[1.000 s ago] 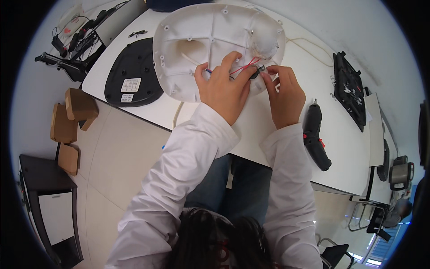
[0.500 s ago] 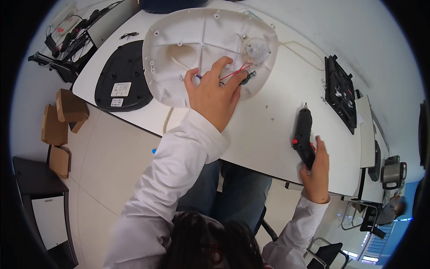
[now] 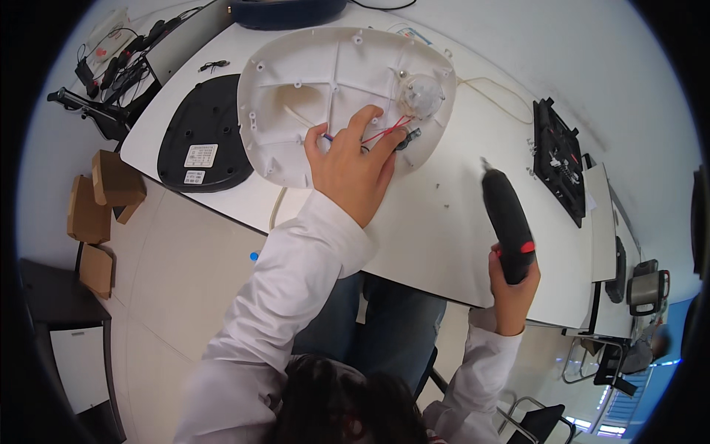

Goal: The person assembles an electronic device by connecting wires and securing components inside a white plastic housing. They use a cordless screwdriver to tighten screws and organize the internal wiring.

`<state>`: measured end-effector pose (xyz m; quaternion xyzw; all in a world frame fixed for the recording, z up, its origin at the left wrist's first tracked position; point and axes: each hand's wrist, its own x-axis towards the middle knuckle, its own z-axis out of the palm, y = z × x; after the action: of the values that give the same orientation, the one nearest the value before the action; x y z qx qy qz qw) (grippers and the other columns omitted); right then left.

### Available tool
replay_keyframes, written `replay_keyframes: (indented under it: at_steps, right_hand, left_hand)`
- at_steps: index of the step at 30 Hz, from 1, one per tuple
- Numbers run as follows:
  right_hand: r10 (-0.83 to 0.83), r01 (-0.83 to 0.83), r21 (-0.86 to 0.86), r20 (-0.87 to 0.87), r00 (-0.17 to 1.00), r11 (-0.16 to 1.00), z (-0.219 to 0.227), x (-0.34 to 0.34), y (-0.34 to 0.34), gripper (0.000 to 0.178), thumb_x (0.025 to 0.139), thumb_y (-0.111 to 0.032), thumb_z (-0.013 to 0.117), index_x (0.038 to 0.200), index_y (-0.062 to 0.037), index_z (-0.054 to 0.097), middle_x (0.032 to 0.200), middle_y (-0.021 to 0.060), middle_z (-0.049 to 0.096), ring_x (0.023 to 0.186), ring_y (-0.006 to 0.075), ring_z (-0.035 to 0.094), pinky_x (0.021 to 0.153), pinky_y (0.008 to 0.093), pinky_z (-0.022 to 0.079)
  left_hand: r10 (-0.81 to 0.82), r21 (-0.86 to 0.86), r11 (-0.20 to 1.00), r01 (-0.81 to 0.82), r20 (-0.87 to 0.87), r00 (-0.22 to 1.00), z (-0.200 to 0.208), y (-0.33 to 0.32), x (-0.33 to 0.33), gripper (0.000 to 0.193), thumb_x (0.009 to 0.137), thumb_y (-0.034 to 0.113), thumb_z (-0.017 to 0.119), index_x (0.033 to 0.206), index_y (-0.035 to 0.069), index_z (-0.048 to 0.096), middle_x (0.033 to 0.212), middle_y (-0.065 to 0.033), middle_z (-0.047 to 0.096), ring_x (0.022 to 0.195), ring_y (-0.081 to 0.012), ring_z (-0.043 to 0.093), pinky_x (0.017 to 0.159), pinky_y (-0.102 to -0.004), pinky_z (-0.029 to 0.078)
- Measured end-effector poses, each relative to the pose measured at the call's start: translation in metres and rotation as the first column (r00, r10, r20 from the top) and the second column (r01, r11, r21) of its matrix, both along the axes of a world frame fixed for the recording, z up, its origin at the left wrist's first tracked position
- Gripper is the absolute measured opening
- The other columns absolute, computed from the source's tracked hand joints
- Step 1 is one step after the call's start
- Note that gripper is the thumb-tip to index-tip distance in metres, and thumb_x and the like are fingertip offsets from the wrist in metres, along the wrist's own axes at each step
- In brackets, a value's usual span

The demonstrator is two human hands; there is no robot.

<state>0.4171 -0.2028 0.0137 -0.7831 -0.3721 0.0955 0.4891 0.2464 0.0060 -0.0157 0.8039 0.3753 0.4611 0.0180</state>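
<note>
My left hand (image 3: 351, 166) rests with fingers spread on the inside of a white plastic housing (image 3: 296, 63). Its thumb touches a small dark part (image 3: 411, 138) at the housing's right side, beside two red wires (image 3: 385, 132). A clear round cover (image 3: 422, 97) sits above those wires. The pale cable (image 3: 298, 116) reaches toward the fingertips; whatever lies under the palm is hidden. In my right hand (image 3: 514, 294) is a black cordless screwdriver (image 3: 506, 210) with red accents, gripped at the handle, its tip pointing up and away over the table.
Left of the housing lies a black base plate (image 3: 205, 137). An open black tool case (image 3: 558, 159) is at the right edge of the white table (image 3: 414, 244). Small screws (image 3: 446, 206) lie between housing and screwdriver. Cardboard boxes (image 3: 90, 207) stand at the left.
My right hand has closed round the screwdriver's handle and lifted it, bringing it nearer me. My left hand keeps its place on the housing. The view has shifted slightly.
</note>
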Motion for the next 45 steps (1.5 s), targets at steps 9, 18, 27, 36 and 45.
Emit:
replay_keyframes:
  at_steps: [9, 18, 27, 36, 45]
  right_hand:
    - [0.260, -0.243, 0.123, -0.151, 0.954, 0.962, -0.004, -0.018, 0.037, 0.020, 0.081, 0.002, 0.070, 0.100, -0.0003, 0.064, 0.086, 0.0029, 0.068, 0.076, 0.0099, 0.061, 0.071, 0.0252, 0.050]
    - [0.304, -0.281, 0.142, -0.181, 0.935, 0.949, -0.005, -0.021, 0.045, 0.021, 0.082, 0.001, 0.069, 0.101, 0.0002, 0.063, 0.087, 0.0027, 0.068, 0.077, 0.0097, 0.060, 0.072, 0.0249, 0.049]
    - [0.302, -0.275, 0.140, -0.246, 0.921, 0.951, -0.007, -0.024, 0.045, 0.022, 0.082, 0.000, 0.070, 0.104, 0.0003, 0.063, 0.088, 0.0031, 0.068, 0.079, 0.0099, 0.061, 0.073, 0.0255, 0.050]
    - [0.312, -0.274, 0.179, -0.247, 0.917, 0.945, -0.012, -0.023, 0.045, 0.023, 0.083, 0.000, 0.070, 0.105, 0.0005, 0.063, 0.089, 0.0038, 0.068, 0.080, 0.0106, 0.061, 0.075, 0.0262, 0.050]
    - [0.307, -0.276, 0.165, -0.205, 0.929, 0.947, -0.011, -0.023, 0.045, 0.024, 0.083, 0.000, 0.070, 0.105, 0.0005, 0.062, 0.090, 0.0042, 0.068, 0.081, 0.0109, 0.061, 0.074, 0.0261, 0.050]
  left_hand:
    - [-0.007, -0.008, 1.000, 0.007, 0.007, 1.000, 0.002, -0.001, 0.001, 0.035, 0.077, 0.014, 0.077, 0.109, 0.027, 0.070, 0.131, 0.0035, 0.052, 0.078, -0.0140, 0.062, 0.101, -0.0512, 0.031]
    - [-0.012, -0.013, 1.000, 0.012, 0.011, 1.000, 0.000, -0.001, 0.001, 0.037, 0.077, 0.013, 0.077, 0.110, 0.027, 0.071, 0.131, 0.0034, 0.053, 0.077, -0.0143, 0.062, 0.101, -0.0507, 0.032]
    - [-0.012, -0.010, 1.000, 0.012, 0.014, 1.000, 0.001, 0.001, 0.001, 0.038, 0.076, 0.013, 0.077, 0.111, 0.027, 0.071, 0.131, 0.0034, 0.053, 0.077, -0.0142, 0.062, 0.101, -0.0510, 0.032]
    - [-0.023, -0.008, 1.000, 0.024, 0.026, 0.999, 0.001, -0.001, 0.001, 0.034, 0.076, 0.010, 0.074, 0.107, 0.023, 0.070, 0.129, -0.0013, 0.054, 0.095, -0.0178, 0.062, 0.100, -0.0534, 0.031]
    - [-0.015, -0.009, 1.000, 0.015, 0.022, 1.000, 0.001, 0.000, 0.001, 0.036, 0.076, 0.012, 0.076, 0.108, 0.025, 0.071, 0.130, 0.0020, 0.053, 0.083, -0.0155, 0.062, 0.101, -0.0513, 0.031]
